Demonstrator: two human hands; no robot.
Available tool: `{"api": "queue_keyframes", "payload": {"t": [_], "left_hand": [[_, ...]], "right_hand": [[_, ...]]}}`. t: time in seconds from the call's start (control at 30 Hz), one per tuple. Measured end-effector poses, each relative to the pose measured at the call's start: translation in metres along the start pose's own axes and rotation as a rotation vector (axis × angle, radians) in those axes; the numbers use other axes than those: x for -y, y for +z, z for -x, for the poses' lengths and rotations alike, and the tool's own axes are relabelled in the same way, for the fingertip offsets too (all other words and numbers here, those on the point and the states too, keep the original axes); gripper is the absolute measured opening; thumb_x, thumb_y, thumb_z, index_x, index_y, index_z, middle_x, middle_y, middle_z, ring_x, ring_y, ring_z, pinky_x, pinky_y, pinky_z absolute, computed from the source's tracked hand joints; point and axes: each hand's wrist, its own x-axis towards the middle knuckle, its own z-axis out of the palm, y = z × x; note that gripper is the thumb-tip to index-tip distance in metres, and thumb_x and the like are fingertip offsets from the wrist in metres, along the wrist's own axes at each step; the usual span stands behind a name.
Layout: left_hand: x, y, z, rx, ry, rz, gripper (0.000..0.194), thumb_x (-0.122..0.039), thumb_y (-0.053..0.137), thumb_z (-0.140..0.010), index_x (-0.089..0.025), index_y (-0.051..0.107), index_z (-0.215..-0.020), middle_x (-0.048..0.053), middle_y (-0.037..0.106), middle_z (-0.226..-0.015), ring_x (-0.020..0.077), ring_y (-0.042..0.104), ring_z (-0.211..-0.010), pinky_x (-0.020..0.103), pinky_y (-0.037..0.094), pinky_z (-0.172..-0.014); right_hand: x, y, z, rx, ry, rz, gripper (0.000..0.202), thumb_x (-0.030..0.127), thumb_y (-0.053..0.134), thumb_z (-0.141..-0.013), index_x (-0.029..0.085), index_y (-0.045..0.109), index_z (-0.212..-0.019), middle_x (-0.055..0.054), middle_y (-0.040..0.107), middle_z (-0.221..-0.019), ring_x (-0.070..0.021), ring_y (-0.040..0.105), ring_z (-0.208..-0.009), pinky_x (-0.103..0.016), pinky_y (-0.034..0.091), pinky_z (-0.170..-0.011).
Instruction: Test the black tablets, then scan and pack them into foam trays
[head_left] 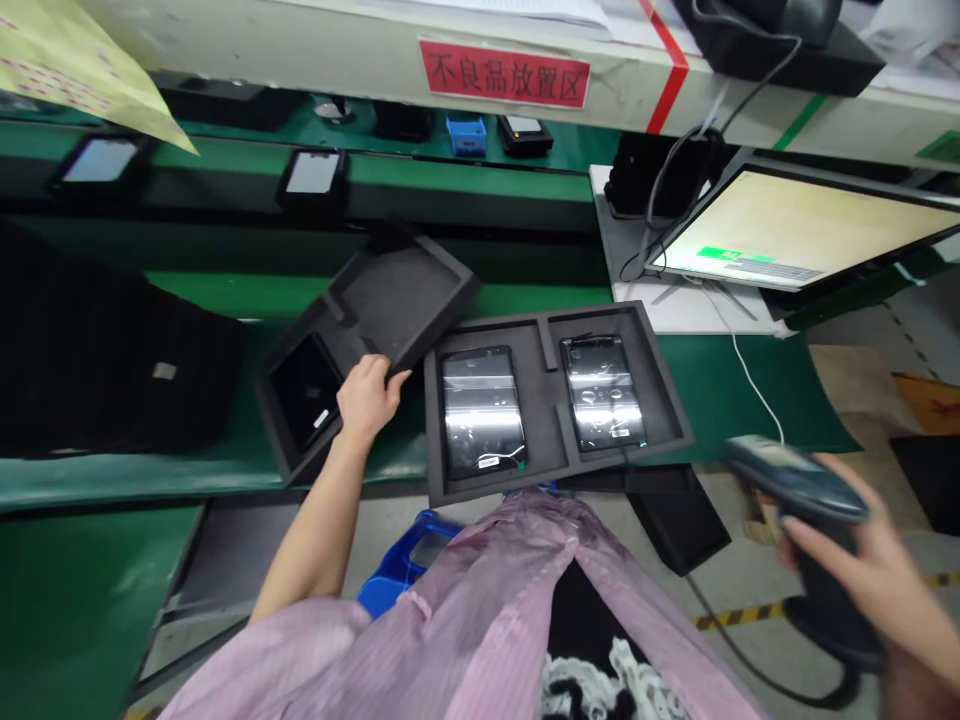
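My left hand grips the near edge of a black foam tray, which is tilted on the green bench and has a dark panel in its left compartment. Beside it, nearer to me, lies a second foam tray. This one holds a glossy tablet screen in its left compartment and another screen in its right. Off to the right, my right hand is wrapped round the handle of a barcode scanner, which is slightly blurred and held away from the trays.
A lit monitor stands on a white board at the right. Black trays are stacked at the left. Devices lie along the belt behind, under a shelf with a red sign. A blue stool is below the bench.
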Motion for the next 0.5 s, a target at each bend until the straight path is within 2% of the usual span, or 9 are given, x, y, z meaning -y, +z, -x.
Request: {"api": "queue_keyframes", "payload": {"t": [0.07,0.1,0.17,0.27,0.37,0.5], "left_hand": [[0.004,0.019,-0.016,-0.011,-0.135,-0.003,0.031,-0.034,0.048,-0.09,-0.005,0.054,-0.1,0.011,0.053,-0.11,0.0248,0.052,-0.1,0.037,0.044,-0.083],[0.005,0.029,-0.024,-0.008,-0.194,0.002,0.03,-0.032,0.048,-0.09,-0.005,0.054,-0.101,0.013,0.052,-0.112,0.0261,0.052,-0.102,0.04,0.044,-0.084],[0.003,0.047,-0.037,0.042,-0.257,0.038,0.028,-0.033,0.049,-0.089,-0.008,0.056,-0.102,0.014,0.053,-0.114,0.0254,0.053,-0.102,0.044,0.045,-0.085],[-0.003,0.063,-0.043,0.136,-0.264,0.137,0.027,-0.032,0.053,-0.086,-0.011,0.057,-0.103,0.011,0.057,-0.113,0.0232,0.055,-0.101,0.044,0.045,-0.088],[-0.012,0.061,-0.027,0.137,-0.279,0.233,0.026,-0.025,0.05,-0.087,-0.008,0.056,-0.107,0.012,0.059,-0.112,0.0234,0.054,-0.106,0.045,0.041,-0.093],[-0.03,0.043,0.023,0.1,-0.326,0.346,0.03,-0.02,0.041,-0.088,-0.005,0.057,-0.108,0.014,0.064,-0.105,0.0236,0.058,-0.1,0.039,0.043,-0.092]], "right_hand": [[0.01,0.032,0.006,0.299,0.075,-0.16,0.08,0.048,0.068,-0.069,0.033,0.025,-0.135,-0.008,0.061,-0.094,-0.0184,0.057,-0.05,-0.039,0.051,-0.049],[0.013,0.047,0.004,0.37,0.091,-0.199,0.078,0.047,0.066,-0.072,0.032,0.022,-0.135,-0.008,0.061,-0.097,-0.0168,0.056,-0.051,-0.037,0.051,-0.049],[0.015,0.072,-0.006,0.405,0.097,-0.225,0.077,0.046,0.066,-0.074,0.031,0.021,-0.134,-0.006,0.061,-0.097,-0.0148,0.056,-0.051,-0.034,0.05,-0.048],[0.013,0.087,-0.025,0.372,0.087,-0.204,0.079,0.046,0.069,-0.071,0.031,0.022,-0.133,-0.002,0.06,-0.088,-0.0146,0.057,-0.049,-0.031,0.049,-0.047],[0.013,0.088,-0.036,0.407,0.104,-0.201,0.073,0.045,0.068,-0.072,0.029,0.025,-0.129,-0.001,0.06,-0.083,-0.0153,0.057,-0.049,-0.029,0.047,-0.044],[0.017,0.088,-0.039,0.435,0.112,-0.185,0.068,0.046,0.067,-0.072,0.029,0.027,-0.124,0.0,0.059,-0.081,-0.0152,0.056,-0.047,-0.028,0.046,-0.043]]}}
